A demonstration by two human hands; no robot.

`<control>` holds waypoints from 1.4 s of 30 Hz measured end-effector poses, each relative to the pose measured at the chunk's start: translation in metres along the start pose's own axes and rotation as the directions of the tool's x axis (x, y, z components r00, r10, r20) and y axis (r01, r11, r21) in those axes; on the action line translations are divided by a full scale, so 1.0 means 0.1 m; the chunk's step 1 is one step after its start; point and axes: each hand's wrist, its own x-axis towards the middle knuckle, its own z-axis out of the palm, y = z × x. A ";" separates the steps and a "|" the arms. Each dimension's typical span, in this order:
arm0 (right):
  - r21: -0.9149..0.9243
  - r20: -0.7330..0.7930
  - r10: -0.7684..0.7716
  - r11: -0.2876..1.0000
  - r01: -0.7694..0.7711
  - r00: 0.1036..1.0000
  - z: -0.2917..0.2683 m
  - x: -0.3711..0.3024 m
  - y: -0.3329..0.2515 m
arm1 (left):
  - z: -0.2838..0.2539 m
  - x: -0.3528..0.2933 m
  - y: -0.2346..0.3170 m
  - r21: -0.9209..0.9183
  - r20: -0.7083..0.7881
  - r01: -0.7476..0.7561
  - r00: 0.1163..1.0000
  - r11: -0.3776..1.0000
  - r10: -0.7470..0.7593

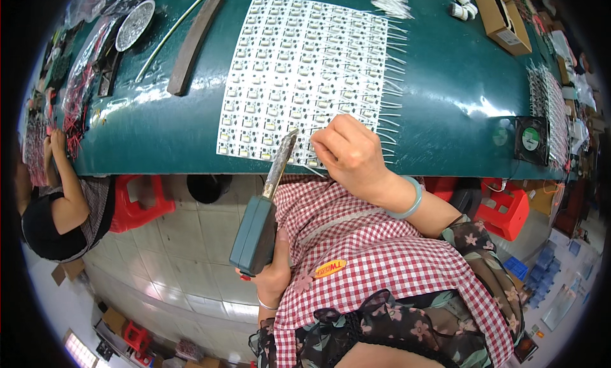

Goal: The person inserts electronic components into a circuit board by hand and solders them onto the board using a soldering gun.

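Note:
A white panel of small circuit boards [273, 69] lies on the green tabletop, with rows of small yellowish parts. Short white wires [394, 82] lie across its right-hand columns and stick out past its right edge. My left hand [275, 276] is wrapped around the dark green handle of a soldering gun [253, 234]. The metal barrel points up and away, its tip over the panel's near part. Just right of that tip, my right hand [349, 153] is closed in a pinch above the panel's near edge. Whatever sits between those fingertips is hidden.
A dark bar [194, 47], a thin pale rod [172, 34] and a silver dish [135, 26] lie to the left. More white wires [390, 0] and a cardboard box [503, 21] stand beyond. A small fan [531, 139] is at right. Another person [60, 209] works at far left.

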 end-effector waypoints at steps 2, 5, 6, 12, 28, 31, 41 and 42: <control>0.015 0.035 0.015 1.000 -0.015 0.999 -0.03 0.01 -0.01 | 0.02 -0.02 -0.04 -0.022 -0.049 0.102 0.993 0.995 -0.103; 0.235 0.065 0.048 0.970 -0.062 0.997 -0.18 0.12 -0.01 | 0.02 -0.02 -0.03 -0.065 -0.059 0.122 0.990 0.990 -0.126; 0.242 0.076 0.078 0.966 -0.095 0.994 -0.28 0.18 0.02 | -0.02 -0.04 -0.19 -0.065 -0.067 0.032 0.997 0.997 -0.036; -0.279 -0.161 0.089 0.951 -0.131 0.983 -0.79 0.77 1.14 | 0.03 0.03 -0.20 -0.046 -0.044 0.001 0.999 0.999 -0.003; -0.488 -0.028 -0.091 0.871 0.066 0.996 -0.70 1.21 2.06 | 0.02 0.10 -0.18 0.058 -0.061 -0.088 0.994 0.994 0.092; -0.479 -0.053 -0.163 0.870 0.118 0.985 -0.70 1.17 2.10 | 0.16 0.13 0.04 -0.085 -0.124 -0.013 0.992 0.996 0.002; -0.496 -0.022 -0.145 0.861 0.115 0.989 -0.70 1.12 2.18 | 0.10 0.02 -0.04 -0.068 -0.060 -0.026 0.998 0.997 0.022; -0.495 -0.024 -0.154 0.860 0.122 0.988 -0.70 1.13 2.16 | 0.09 0.02 -0.03 -0.072 -0.068 -0.031 0.997 0.997 0.026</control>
